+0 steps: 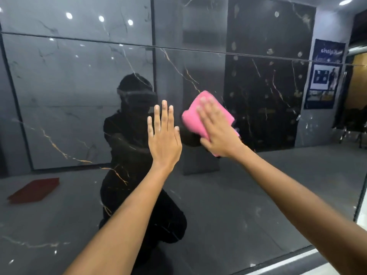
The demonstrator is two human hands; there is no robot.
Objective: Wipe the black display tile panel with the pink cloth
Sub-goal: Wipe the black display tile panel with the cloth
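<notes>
A glossy black tile panel (258,195) with gold veins fills the view and mirrors the room and a crouching person. My right hand (218,132) presses a folded pink cloth (198,114) flat against the panel at centre right, fingers straight and spread over it. My left hand (163,135) lies flat on the panel just left of the cloth, fingers straight and pointing up, holding nothing. A thin horizontal seam (178,47) crosses the panel above both hands.
The panel's right edge (360,205) and a pale floor strip (297,262) show at lower right. Reflected in the tile are a red flat object (33,190) on the floor at left and posters (325,74) at upper right.
</notes>
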